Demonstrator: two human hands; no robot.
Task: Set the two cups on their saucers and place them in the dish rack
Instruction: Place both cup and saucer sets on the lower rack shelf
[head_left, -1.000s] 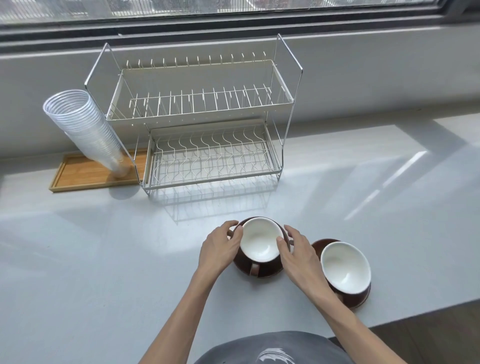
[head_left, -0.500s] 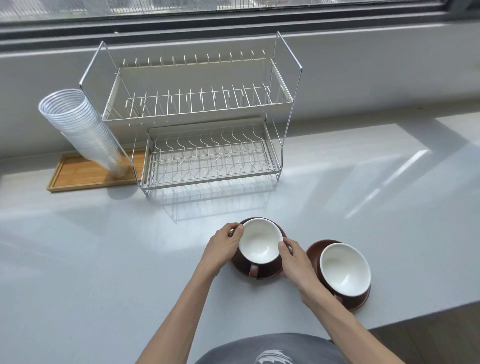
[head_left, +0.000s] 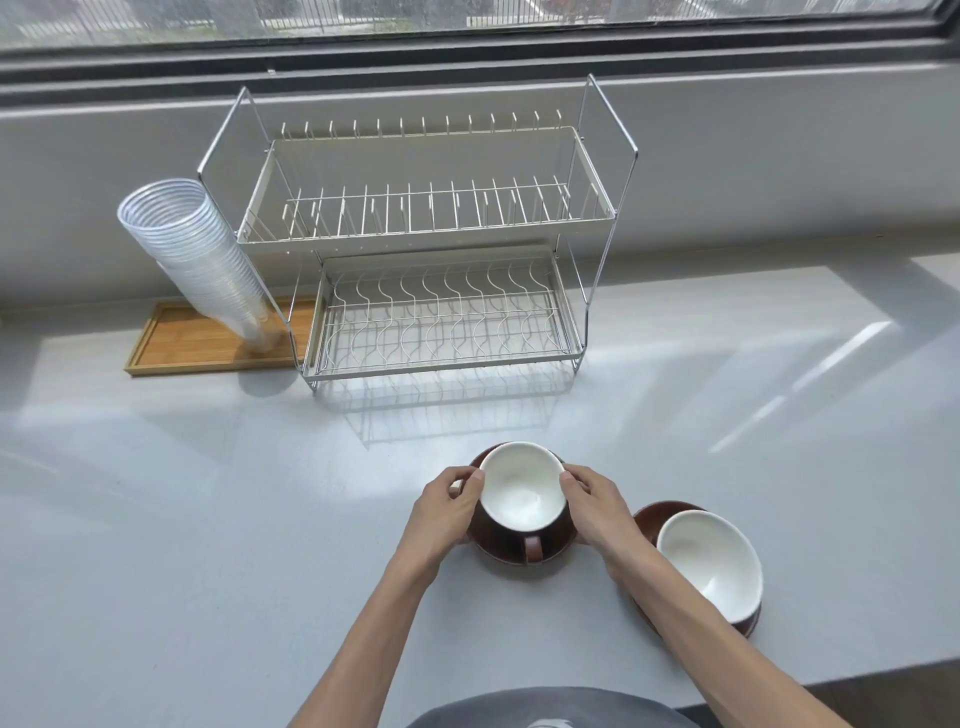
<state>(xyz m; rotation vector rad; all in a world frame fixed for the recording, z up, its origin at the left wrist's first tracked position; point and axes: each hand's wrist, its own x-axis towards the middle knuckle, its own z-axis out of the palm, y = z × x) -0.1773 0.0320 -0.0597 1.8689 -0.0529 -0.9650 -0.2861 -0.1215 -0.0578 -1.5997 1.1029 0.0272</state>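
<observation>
Cups and saucers both sit near the front edge of the table, already paired. The left cup (head_left: 522, 491), white inside and brown outside, rests on its brown saucer (head_left: 519, 551) with its handle turned toward the person. The second cup (head_left: 711, 564) stands on its own saucer (head_left: 654, 519) just beside, nearer the front right corner, partly behind the right forearm.

The left hand (head_left: 441, 512) curls around the left side of the first set, thumb up against the cup's rim and the remaining fingers tucked down toward the saucer's edge. The right hand (head_left: 597, 506) mirrors it on the other side, thumb at the rim, fingers wrapped low. Both hands appear closed on the set, though whether the fingertips are under the saucer cannot be told from here.

The dish rack (head_left: 426, 234), a two-tier wire frame, stands empty toward the back edge of the table, well apart from the cups. A stack of clear plastic cups (head_left: 197, 249) leans on a wooden tray (head_left: 197, 343) beside the rack's left end.

Pairing looks done; the step in hand seems to be lifting the first set. The next move likely calls for raising saucer and cup together, level so the cup does not slide, then carrying them forward to a tier. The lower tier has limited headroom under the upper one.
</observation>
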